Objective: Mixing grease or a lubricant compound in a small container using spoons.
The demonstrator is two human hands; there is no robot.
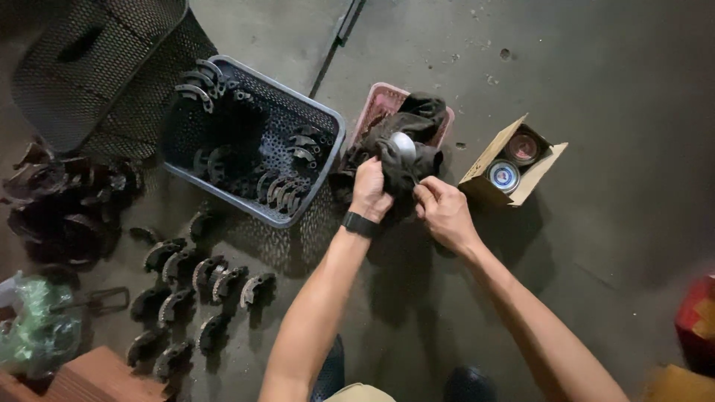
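My left hand (370, 187) grips a dark cloth (395, 152) bunched over a pink basket (382, 102). A shiny round metal object (403, 144) shows through the folds of the cloth. My right hand (443, 210) pinches the cloth's lower right edge. A black band sits on my left wrist (359, 223). Both arms reach forward over the concrete floor.
A grey plastic basket (328, 119) holds several curved dark metal parts. More such parts (201, 283) lie in rows on the floor at left, and a heap (67, 208) lies further left. An open cardboard box (514, 160) with two round tins stands at right. A black mesh basket (89, 59) lies at top left.
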